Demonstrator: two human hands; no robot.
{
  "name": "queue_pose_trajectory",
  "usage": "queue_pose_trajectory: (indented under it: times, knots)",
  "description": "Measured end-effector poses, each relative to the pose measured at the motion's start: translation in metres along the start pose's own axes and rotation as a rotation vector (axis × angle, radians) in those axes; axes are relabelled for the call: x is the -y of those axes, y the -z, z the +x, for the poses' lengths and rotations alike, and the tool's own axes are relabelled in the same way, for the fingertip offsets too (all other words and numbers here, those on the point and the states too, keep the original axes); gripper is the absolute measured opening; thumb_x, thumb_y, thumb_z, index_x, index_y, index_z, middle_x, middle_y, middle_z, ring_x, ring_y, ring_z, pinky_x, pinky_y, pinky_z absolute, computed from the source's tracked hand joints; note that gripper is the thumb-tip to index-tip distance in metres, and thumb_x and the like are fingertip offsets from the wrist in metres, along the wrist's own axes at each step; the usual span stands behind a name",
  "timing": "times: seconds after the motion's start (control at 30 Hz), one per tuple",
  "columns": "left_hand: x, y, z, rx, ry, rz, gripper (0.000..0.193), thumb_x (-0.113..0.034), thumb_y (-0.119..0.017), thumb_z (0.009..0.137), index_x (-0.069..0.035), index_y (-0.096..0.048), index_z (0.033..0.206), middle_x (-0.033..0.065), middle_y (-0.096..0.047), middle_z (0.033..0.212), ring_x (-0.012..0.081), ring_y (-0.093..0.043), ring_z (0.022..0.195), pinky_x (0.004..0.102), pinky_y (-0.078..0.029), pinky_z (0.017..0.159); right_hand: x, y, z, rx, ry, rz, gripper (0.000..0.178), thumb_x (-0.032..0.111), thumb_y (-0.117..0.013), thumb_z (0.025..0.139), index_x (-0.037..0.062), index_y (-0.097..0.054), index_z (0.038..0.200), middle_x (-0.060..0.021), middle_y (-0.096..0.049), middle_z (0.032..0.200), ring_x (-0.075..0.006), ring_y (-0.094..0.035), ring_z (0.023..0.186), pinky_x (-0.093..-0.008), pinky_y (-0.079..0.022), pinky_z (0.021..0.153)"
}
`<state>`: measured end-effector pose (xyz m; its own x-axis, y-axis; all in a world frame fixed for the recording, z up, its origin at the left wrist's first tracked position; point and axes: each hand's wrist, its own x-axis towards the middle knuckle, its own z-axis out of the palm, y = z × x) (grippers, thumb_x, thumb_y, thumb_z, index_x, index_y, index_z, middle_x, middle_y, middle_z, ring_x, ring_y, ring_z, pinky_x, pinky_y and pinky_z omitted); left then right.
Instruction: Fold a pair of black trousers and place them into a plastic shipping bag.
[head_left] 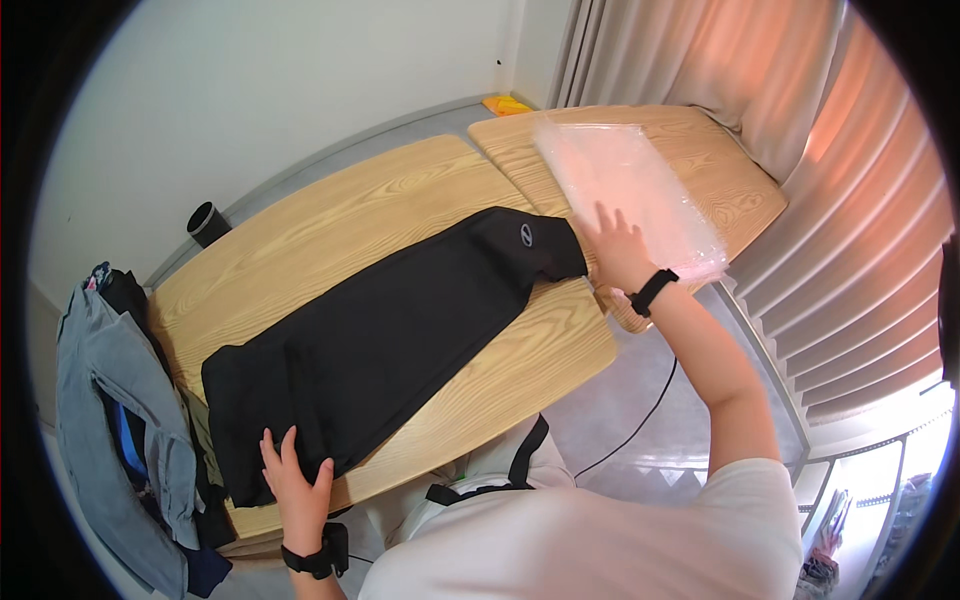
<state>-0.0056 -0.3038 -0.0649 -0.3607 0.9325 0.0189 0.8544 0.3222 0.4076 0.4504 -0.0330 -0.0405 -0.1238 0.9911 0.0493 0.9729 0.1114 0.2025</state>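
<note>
A folded black garment with a small grey oval emblem close to its right end stretches diagonally over the wooden table. At its lower left end, my left hand lies with fingers spread, its fingertips on the cloth. My right hand reaches out past the garment's emblem end, fingers apart, over the left edge of a stack of clear plastic bags. Whether the right fingertips press on the plastic is hard to tell. Neither hand grips anything.
Grey and dark clothes are heaped at the table's left end. A black bin stands behind the table. The bags rest on a second wooden table beside a pleated curtain. A black cable runs along the floor.
</note>
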Motion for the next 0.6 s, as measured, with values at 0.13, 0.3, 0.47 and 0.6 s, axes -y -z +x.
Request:
queue_pose_trajectory:
  times: [0.13, 0.3, 0.47, 0.6]
  knots:
    - [0.001, -0.005, 0.000, -0.036, 0.006, -0.003, 0.063, -0.016, -0.069, 0.077, -0.011, -0.043, 0.135, 0.0203, -0.024, 0.149, 0.0409, -0.026, 0.135, 0.0538, -0.023, 0.108, -0.002, 0.004, 0.022, 0.191, 0.182, -0.184, 0.097, 0.019, -0.075, 0.067, 0.0329, -0.023, 0.147, -0.0215, -0.018, 0.152, -0.0447, -0.038, 0.129, -0.0542, -0.044, 0.093]
    - [-0.002, -0.008, 0.002, -0.072, -0.015, 0.013, 0.060, -0.012, -0.067, 0.077, -0.011, -0.045, 0.133, 0.0206, -0.026, 0.148, 0.0412, -0.032, 0.132, 0.0454, -0.029, 0.108, -0.035, -0.023, 0.049, 0.405, 0.075, 0.017, 0.110, -0.005, -0.073, 0.059, 0.0252, -0.019, 0.149, -0.0237, -0.007, 0.154, -0.0517, -0.027, 0.133, -0.0465, -0.045, 0.097]
    - [0.000, -0.007, 0.003, -0.076, -0.022, -0.012, 0.061, -0.009, -0.066, 0.076, -0.011, -0.045, 0.132, 0.0206, -0.027, 0.147, 0.0405, -0.032, 0.132, 0.0451, -0.029, 0.108, -0.073, -0.024, 0.058, 0.432, 0.008, 0.131, 0.108, -0.017, -0.064, 0.061, 0.0199, -0.014, 0.149, -0.0181, -0.006, 0.155, -0.0514, -0.026, 0.133, -0.0461, -0.047, 0.098]
    - [0.000, -0.005, 0.004, -0.068, -0.044, -0.050, 0.060, -0.009, -0.066, 0.076, -0.011, -0.045, 0.132, 0.0206, -0.027, 0.147, 0.0400, -0.033, 0.132, 0.0444, -0.030, 0.107, -0.126, -0.040, 0.065, 0.393, -0.009, 0.061, 0.110, -0.015, -0.065, 0.058, 0.0181, -0.014, 0.150, -0.0200, -0.010, 0.154, -0.0416, -0.039, 0.128, -0.0426, -0.046, 0.099]
